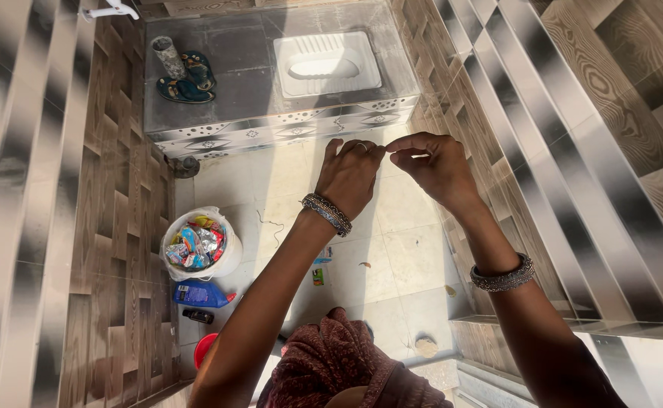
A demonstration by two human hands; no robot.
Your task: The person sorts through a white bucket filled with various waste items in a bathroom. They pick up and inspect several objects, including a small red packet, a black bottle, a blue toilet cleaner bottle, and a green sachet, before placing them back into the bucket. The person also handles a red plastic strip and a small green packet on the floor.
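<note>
A thin thread (pixel 385 148) is pinched taut between the closed fingertips of the left hand (pixel 351 177) and right hand (pixel 433 168), above the floor (pixel 407 249); no knot is seen yet.

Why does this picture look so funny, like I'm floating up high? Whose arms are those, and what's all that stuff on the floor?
The camera sits on a person's head and looks straight down, so you see what that person sees. The two arms are the person's own. The left hand and the right hand are raised in front, fingertips pinched close together. Something very thin, like a thread, may be between them, but it is too small to tell. Each wrist wears a silvery beaded bangle.

Far below is a pale tiled floor. On it stand a white bucket full of colourful shiny wrappers and a blue plastic bottle lying on its side. On the raised grey step sit a white squat toilet pan and a pair of dark patterned sandals.
</note>
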